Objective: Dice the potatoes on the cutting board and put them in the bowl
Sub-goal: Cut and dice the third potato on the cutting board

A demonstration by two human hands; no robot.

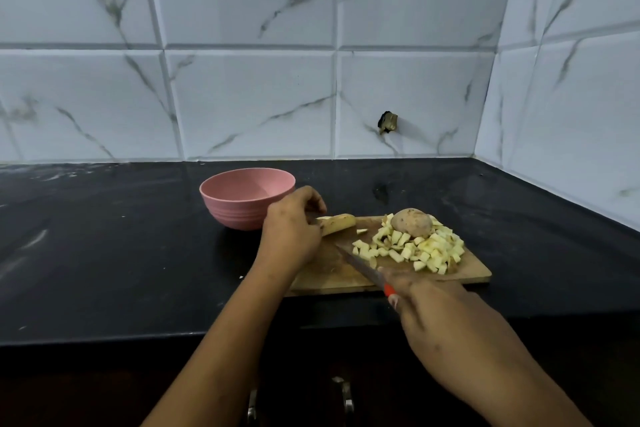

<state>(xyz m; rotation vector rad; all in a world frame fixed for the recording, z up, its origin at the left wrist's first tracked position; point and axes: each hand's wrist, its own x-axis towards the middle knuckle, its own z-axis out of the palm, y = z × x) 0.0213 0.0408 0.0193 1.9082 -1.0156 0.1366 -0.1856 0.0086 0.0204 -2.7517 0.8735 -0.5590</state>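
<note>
Left fingers curl round a long potato wedge, right fingers grip a red-handled steel knife

There was one pink bowl, one cutting board and one knife. Two hands were in view: a left hand and a right hand. The potatoes came to one unpeeled potato, one cut potato piece and a single heap of potato dice — seemingly several dozen cubes, too crowded to count. Two cabinet handles showed below, and one wall fitting.
</note>
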